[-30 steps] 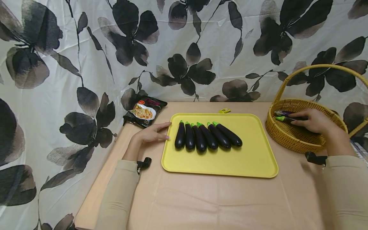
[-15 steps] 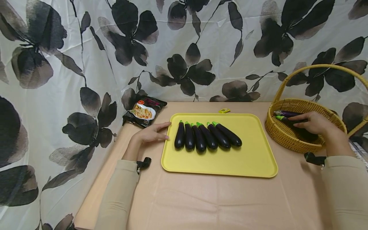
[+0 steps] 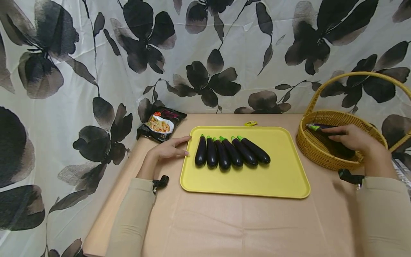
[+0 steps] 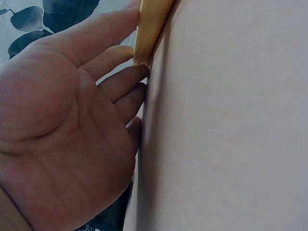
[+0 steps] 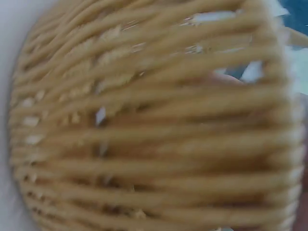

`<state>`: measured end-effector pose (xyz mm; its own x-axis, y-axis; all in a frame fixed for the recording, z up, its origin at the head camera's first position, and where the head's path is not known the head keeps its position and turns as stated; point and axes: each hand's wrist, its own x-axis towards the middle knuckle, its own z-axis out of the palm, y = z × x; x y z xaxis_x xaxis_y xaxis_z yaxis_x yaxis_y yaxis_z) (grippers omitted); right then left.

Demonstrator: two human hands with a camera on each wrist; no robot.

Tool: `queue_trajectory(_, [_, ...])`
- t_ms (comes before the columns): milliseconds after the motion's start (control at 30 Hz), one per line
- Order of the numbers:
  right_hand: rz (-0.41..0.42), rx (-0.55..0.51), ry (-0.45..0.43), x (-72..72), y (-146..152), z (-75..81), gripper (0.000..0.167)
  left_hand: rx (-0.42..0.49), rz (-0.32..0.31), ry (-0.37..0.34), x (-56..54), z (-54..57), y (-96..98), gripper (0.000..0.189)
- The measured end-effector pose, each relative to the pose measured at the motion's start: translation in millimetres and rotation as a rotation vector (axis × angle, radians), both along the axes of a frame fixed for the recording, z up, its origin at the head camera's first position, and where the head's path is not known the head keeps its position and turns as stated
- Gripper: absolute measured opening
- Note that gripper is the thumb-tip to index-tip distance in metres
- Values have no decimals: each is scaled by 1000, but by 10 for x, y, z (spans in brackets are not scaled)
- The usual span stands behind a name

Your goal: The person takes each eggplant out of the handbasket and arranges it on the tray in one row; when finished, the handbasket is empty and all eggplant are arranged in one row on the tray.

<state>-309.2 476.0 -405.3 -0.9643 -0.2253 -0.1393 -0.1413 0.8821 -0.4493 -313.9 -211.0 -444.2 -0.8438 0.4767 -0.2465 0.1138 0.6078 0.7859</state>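
My left hand touches the left rim of a yellow tray with its fingertips, fingers extended. In the left wrist view, the left hand has its thumb and forefinger at the tray edge. Several dark purple eggplants with green caps lie side by side on the tray. My right hand reaches into a wicker basket and grips an eggplant there. Another eggplant shows partly behind it. The right wrist view is filled by the basket's woven side, blurred, which hides most of the hand.
A black noodle packet lies left behind the tray. A small yellow item sits behind the tray's far rim. The basket's tall handle arches over the right hand. A floral cloth hangs behind the table.
The eggplant under my right hand has shifted inside the basket, its green cap moving slightly back towards the other eggplant. My left hand and the tray stay put.
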Motion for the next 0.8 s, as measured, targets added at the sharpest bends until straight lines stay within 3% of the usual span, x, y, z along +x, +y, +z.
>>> queue_trajectory(200, [-65, -61, 39, 97, -123, 135, 45, -1, 6, -8, 2, -9, -4, 86])
queue_trajectory(467, [-47, -108, 124, 190, -445, 317, 50, 9, 8, -6, 29, -18, -2, 85])
queue_trajectory(800, [-48, -215, 167, 278, -768, 346, 46, -3, 9, 12, 11, -34, -10, 84])
